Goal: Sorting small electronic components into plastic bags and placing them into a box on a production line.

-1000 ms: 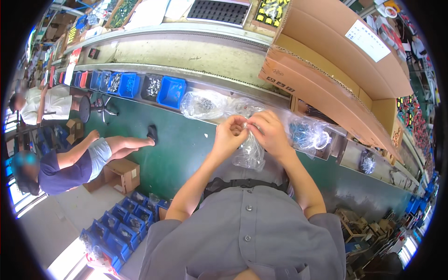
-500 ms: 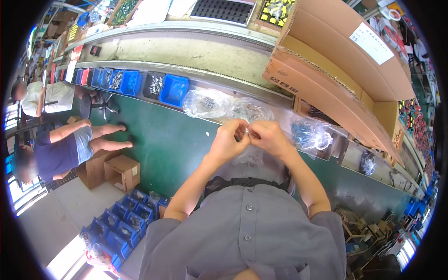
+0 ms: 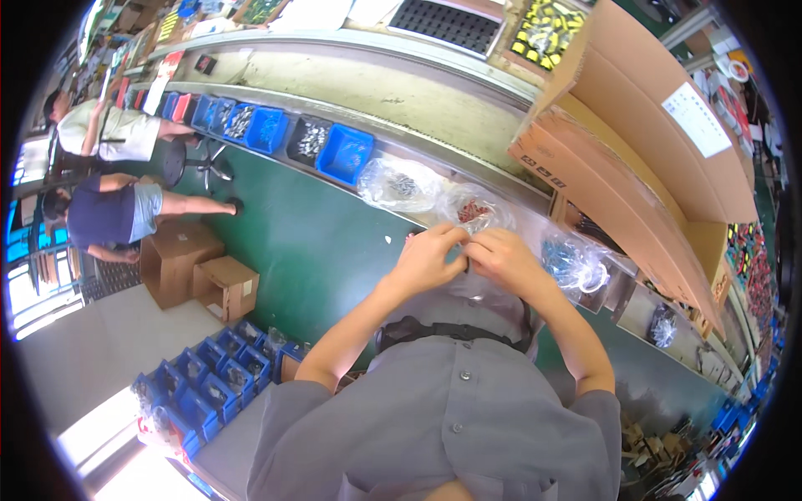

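My left hand and my right hand meet in front of my waist, at the near edge of the bench. Thumbs and fingers of both are pinched together at the tips. Whatever is between them is too small or hidden to make out. Just beyond the fingertips lies an opened clear plastic bag with small reddish-brown parts in it. To its left is another clear bag holding small silvery parts. A clear bag with blue parts lies right of my right hand.
A large open cardboard box stands on the bench at the right. Blue bins line the bench to the left. More blue bins stand on a table at lower left. Two people are at the far left, near cardboard boxes.
The view has shifted, so the bench appears further right. My hands stay pinched together, now a little nearer me relative to the bag, and its reddish parts show. The co-workers' poses have changed.
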`<state>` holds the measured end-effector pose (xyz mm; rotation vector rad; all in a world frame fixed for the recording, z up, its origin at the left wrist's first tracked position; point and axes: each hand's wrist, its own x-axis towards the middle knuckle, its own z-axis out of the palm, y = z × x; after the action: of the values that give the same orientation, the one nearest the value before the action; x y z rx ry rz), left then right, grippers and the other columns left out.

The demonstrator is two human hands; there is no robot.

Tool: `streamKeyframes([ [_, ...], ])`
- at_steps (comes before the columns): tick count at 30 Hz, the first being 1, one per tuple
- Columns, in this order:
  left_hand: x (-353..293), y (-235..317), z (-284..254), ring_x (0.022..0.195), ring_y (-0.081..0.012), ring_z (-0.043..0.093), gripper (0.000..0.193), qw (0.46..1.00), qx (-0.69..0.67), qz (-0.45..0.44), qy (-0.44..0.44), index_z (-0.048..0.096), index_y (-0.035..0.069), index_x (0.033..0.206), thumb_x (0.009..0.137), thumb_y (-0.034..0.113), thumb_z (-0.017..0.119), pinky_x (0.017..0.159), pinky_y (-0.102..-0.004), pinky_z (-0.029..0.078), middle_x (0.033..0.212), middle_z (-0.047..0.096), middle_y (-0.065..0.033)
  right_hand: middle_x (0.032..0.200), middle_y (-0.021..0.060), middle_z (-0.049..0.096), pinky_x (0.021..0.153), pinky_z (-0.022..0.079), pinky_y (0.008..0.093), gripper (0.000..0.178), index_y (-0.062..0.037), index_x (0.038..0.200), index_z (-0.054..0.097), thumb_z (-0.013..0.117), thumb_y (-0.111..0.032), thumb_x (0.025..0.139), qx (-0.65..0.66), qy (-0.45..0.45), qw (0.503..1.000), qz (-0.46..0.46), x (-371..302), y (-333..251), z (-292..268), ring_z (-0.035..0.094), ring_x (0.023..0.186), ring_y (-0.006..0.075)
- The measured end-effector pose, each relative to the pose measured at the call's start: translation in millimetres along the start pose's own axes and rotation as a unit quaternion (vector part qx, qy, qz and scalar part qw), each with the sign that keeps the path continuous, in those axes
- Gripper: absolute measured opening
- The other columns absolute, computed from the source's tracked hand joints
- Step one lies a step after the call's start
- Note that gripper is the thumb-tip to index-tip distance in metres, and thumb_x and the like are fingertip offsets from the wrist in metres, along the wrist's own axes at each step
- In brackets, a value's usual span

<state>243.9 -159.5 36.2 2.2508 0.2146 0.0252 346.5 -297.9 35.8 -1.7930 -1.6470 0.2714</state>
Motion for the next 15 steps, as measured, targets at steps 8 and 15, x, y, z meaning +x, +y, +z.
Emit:
streamKeyframes([
  [8, 2, -3, -12, 0.055, -0.0203, 0.046, 0.014, 0.987, -0.157, 0.013, -0.021, 0.049, 0.000, 0.071, 0.064, 0.011, 0.056, 0.050, -0.0303, 0.037, 0.061, 0.046, -0.0103, 0.074, 0.0081, 0.053, 0.060, 0.043, 0.0307, 0.019, -0.0041, 0.076, 0.050, 0.062, -0.001, 0.060, 0.145, 0.042, 0.988, 0.028, 19, -13, -13, 0.053, 0.068, 0.0232],
  [15, -6, -10, -5, 0.060, -0.0050, 0.040, 0.008, 0.934, -0.343, -0.095, -0.004, 0.049, 0.001, 0.075, 0.068, 0.005, 0.047, 0.051, -0.0223, 0.035, 0.066, 0.047, 0.0011, 0.068, 0.0036, 0.054, 0.059, 0.041, 0.0230, 0.011, -0.0014, 0.074, 0.053, 0.059, 0.001, 0.065, 0.305, 0.051, 0.920, 0.240, 28, -34, -20, 0.051, 0.063, 0.0108],
])
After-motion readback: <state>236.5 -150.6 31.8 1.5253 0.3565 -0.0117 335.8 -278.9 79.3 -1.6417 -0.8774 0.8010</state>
